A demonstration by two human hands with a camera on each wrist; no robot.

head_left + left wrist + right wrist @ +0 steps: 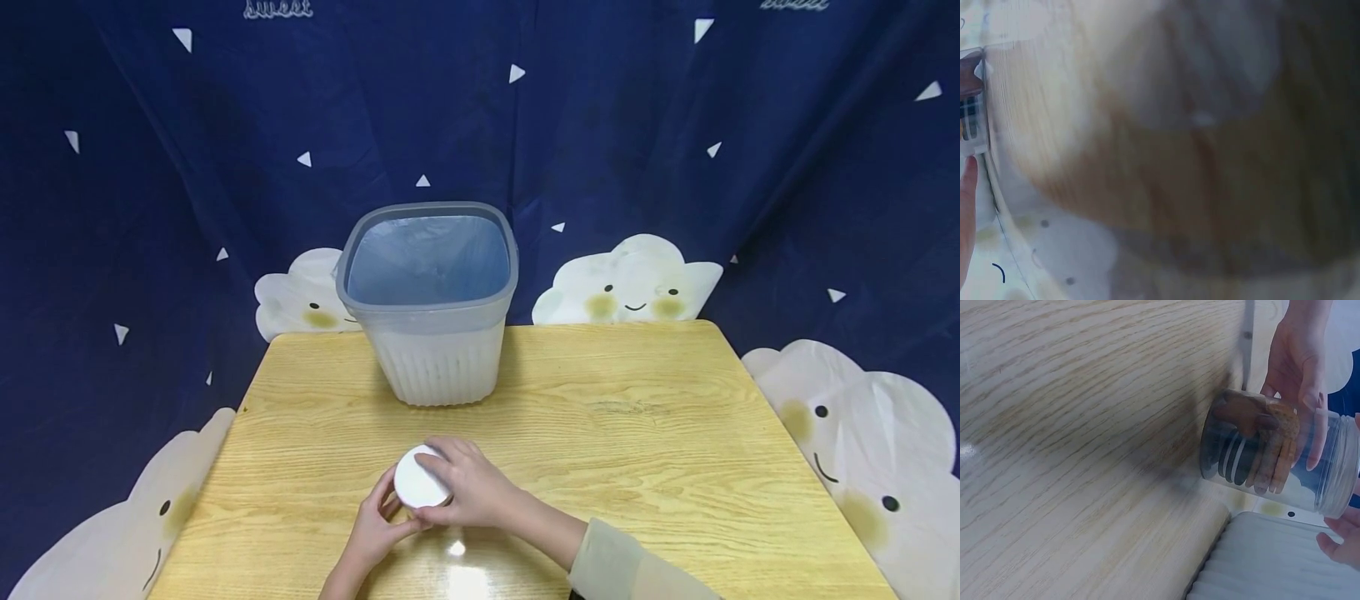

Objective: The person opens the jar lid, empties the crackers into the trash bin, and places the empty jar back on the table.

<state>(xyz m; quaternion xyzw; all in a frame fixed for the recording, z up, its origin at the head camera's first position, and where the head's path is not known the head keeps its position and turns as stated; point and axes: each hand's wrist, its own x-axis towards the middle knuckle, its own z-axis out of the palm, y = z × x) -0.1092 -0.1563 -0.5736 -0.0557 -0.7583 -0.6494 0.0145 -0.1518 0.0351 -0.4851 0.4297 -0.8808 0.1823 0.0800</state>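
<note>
A clear jar [1307, 447] with a white lid [411, 485] stands between both hands near the front of the table. Dark sandwich cookies [1235, 459] and tan biscuits [1282, 453] show through its wall. My left hand [372, 527] holds the jar round its side, fingers on the far side and thumb in front. From above, my right hand [476, 490] grips the lid, with fingers and thumb spread over its edge. In the left wrist view, a finger [967, 209] touches the jar [974, 137] at the left edge; most of that view is blurred.
Behind the hands, a translucent white bin [442, 358] with a grey rim stands on the wooden table [637, 417], near its back edge. A dark blue curtain [420, 100] with white triangles and smiling clouds hangs round the table.
</note>
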